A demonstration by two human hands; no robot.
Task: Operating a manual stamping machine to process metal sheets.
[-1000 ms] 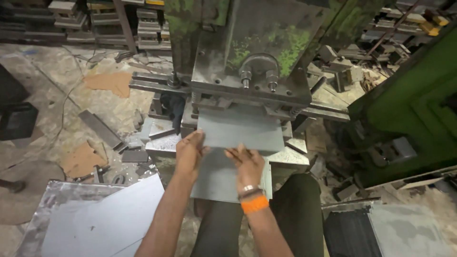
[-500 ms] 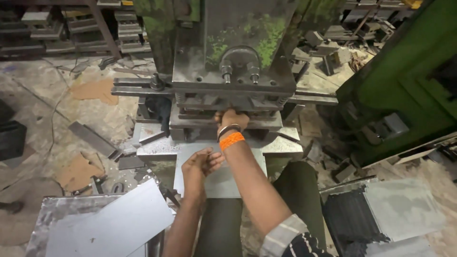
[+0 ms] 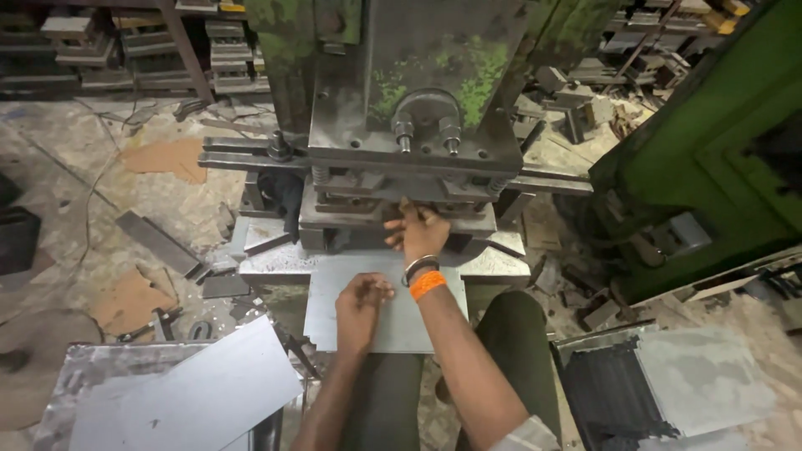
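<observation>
Metal sheet point(image 3: 393, 313) lies flat before the press die point(image 3: 401, 213), pinned by curled left hand point(image 3: 361, 302). Right hand point(image 3: 420, 230), fingers spread, is reached under the die; crushing is risked if the ram drops.

Sheet metal blank point(image 3: 393, 321): flat, rectangular, dull grey, unpainted. Lies level on the press bed point(image 3: 267, 259), its far end pushed under the die, its near edge overhanging the bed's front edge. Left hand point(image 3: 361, 305) rests on it; right hand point(image 3: 422, 232) at its far end.
</observation>
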